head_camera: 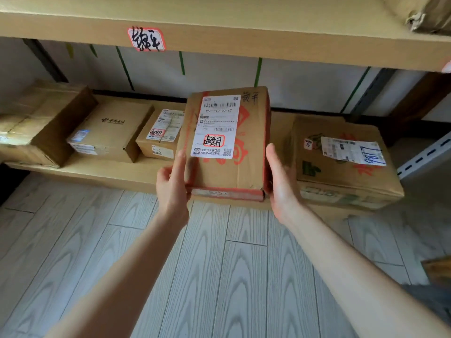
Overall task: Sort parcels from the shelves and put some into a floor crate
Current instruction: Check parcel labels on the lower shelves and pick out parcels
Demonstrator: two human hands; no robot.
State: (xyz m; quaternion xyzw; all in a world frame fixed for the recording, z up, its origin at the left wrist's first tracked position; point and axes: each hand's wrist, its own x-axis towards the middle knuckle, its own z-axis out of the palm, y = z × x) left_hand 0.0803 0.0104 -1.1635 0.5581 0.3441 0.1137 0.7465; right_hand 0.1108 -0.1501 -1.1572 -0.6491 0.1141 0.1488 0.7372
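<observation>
A brown cardboard parcel (246, 152) with red print and a white shipping label is gripped between both hands, tilted up in front of the low shelf (105, 173). My left hand (173, 184) clasps its left lower edge, thumb on the top face. On the right lower side, my right hand (280, 181) presses flat against the box. Other parcels rest on the low shelf: a small labelled box (158, 135) just left of the held one and a large box (341, 162) with a blue-marked label to the right. No floor crate is visible.
Two more cartons (112, 130) (41, 123) lie at the left of the low shelf. An upper shelf board (244, 37) with a handwritten tag hangs overhead, a wrapped parcel (424, 13) on it. Grey wood-look floor (219, 276) lies below. A metal shelf upright (424, 154) stands right.
</observation>
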